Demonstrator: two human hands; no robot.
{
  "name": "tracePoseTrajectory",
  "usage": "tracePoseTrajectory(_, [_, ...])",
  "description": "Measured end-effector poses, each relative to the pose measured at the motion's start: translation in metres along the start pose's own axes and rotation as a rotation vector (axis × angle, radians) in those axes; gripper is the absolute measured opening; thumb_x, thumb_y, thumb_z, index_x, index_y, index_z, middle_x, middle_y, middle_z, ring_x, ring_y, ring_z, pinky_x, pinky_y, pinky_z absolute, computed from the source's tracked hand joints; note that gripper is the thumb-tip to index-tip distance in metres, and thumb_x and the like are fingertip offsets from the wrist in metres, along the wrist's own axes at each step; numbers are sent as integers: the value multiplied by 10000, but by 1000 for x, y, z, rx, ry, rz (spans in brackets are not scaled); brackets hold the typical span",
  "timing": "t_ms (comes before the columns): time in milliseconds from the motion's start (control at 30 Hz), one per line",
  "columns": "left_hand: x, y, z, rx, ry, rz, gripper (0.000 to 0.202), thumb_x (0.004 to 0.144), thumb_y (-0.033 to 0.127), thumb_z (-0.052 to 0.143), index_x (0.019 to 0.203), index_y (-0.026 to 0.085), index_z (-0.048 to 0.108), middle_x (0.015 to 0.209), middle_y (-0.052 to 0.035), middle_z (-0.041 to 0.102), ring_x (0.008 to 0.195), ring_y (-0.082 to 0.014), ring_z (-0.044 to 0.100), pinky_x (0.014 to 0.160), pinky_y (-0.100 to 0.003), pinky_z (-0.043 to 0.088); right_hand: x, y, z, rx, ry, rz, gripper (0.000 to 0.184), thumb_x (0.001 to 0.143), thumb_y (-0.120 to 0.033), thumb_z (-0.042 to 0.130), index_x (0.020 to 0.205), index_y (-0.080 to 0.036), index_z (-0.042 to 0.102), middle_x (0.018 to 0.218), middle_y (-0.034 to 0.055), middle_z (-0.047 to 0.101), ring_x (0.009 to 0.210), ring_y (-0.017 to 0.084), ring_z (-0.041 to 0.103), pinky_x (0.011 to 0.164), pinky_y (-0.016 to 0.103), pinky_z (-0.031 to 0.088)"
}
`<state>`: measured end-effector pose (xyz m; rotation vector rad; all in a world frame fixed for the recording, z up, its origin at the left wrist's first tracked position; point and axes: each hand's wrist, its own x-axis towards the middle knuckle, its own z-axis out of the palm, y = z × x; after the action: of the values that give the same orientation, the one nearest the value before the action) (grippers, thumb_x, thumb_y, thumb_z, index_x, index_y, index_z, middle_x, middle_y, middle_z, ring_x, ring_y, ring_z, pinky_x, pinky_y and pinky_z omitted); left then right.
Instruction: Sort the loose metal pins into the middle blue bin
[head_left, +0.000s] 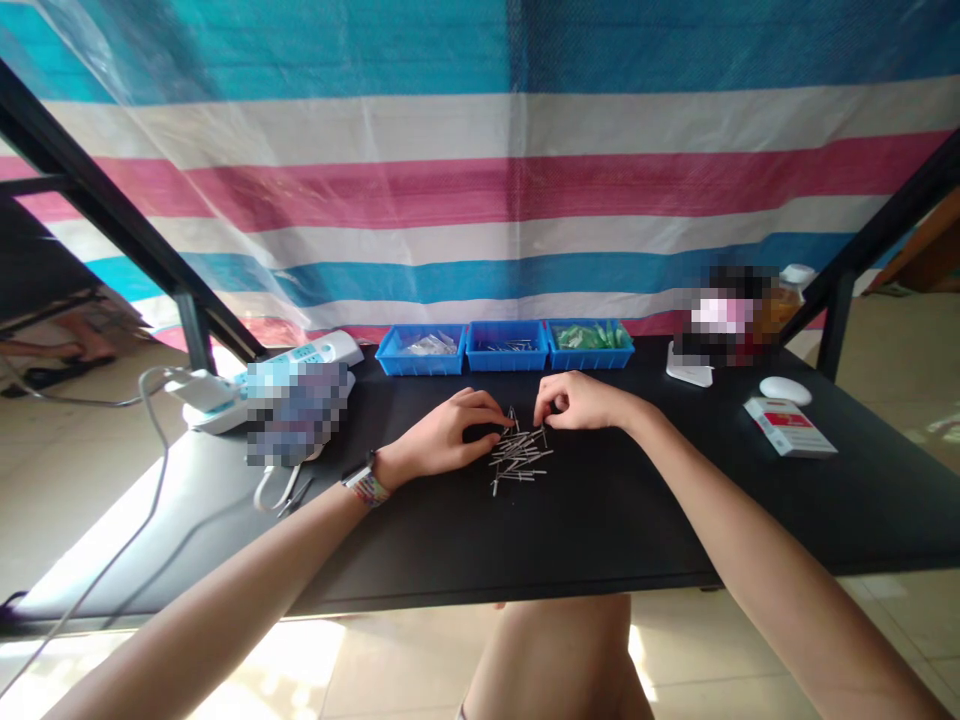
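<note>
A loose pile of thin silver metal pins (519, 455), like nails or rivets, lies on the black table (420, 540). My left hand (454, 432) comes in from the left, its fingers curved and thumb and forefinger apart, with their tips at the pile's left edge. At the upper right of the pile, my right hand (574, 400) is closed in a pinch, and a thin metal pin shows at its fingertips. Behind the hands stand a blue bin with clear plastic packets (420, 365), a blue bin with pins (506, 360) and a blue bin with green packets (590, 358).
At the left lie a white power strip (330, 348) with a plugged-in adapter (201, 390), a cable and a blurred-out object (300, 410). A red-and-white box (789, 428), a white oval object (785, 390) and a bottle (787, 295) are at the right. A striped sheet (480, 200) hangs behind.
</note>
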<state>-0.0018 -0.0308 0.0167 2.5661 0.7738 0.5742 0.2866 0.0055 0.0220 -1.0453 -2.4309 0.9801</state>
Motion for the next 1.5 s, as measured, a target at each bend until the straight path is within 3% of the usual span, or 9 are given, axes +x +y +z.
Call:
tracePoseTrajectory(333, [2,-3,1,-4,-9,30,303,1020,277,616,1284,249,762,1253,-90,727,1167,-253,655,1054,-394,496,-2,-6,-15,51,-65,118,112,690,-163,770,793,-171,812,850,29,737,683,125,579,649,252,432])
tracePoseTrajectory(500, [4,0,-2,-24,-16,36,293,1026,273,600,1263,239,768,1250,-92,748,1159,-252,667,1055,-405,501,-2,6,-19,170,58,126,96,698,-186,719,776,-154,762,737,11,711,644,126,588,624,249,437])
tracePoseTrajectory(633, [4,2,-2,-49,-1,40,272,1026,272,588,1236,245,758,1222,-82,754,1148,-245,674,1049,-402,511,6,6,-6,430,273,56,187,706,-294,779,812,-162,701,766,9,695,623,120,580,559,237,442])
tracePoseTrajectory(700, [4,1,0,-65,64,-21,208,1022,284,591,1151,227,745,1145,-75,755,1068,-229,693,979,-374,543,11,0,4,522,332,45,248,701,-323,815,833,-172,668,771,0,682,587,109,564,514,227,432])
tracePoseTrajectory(800, [2,-3,3,-65,254,-160,148,1000,332,643,1077,209,673,991,-44,728,879,-189,690,802,-313,559,16,-9,19,582,343,32,287,706,-320,830,886,-177,659,786,0,693,569,101,564,487,213,429])
tracePoseTrajectory(900, [1,-6,3,-39,355,-174,220,984,352,689,1150,214,651,1012,-34,710,864,-173,677,790,-295,553,17,-17,32,618,307,18,281,729,-293,797,945,-179,661,781,12,723,584,114,592,490,210,432])
tracePoseTrajectory(1200, [1,-2,0,-8,345,-93,135,1038,328,628,1063,212,693,998,-35,684,881,-164,649,828,-286,530,18,-25,45,676,358,16,263,763,-351,797,914,-188,656,788,24,731,564,114,577,482,222,425])
tracePoseTrajectory(1333, [2,-6,0,-10,350,-135,186,1059,353,581,1017,207,686,956,-35,670,800,-156,613,750,-280,510,19,-23,47,685,371,25,256,779,-368,800,904,-195,657,789,22,737,531,113,574,489,240,450])
tracePoseTrajectory(1500, [3,-11,1,-30,375,-182,293,1071,425,566,907,194,640,856,-14,619,732,-146,558,668,-272,452,21,-23,53,685,409,30,245,760,-344,834,850,-202,657,631,-24,654,557,143,623,559,267,502])
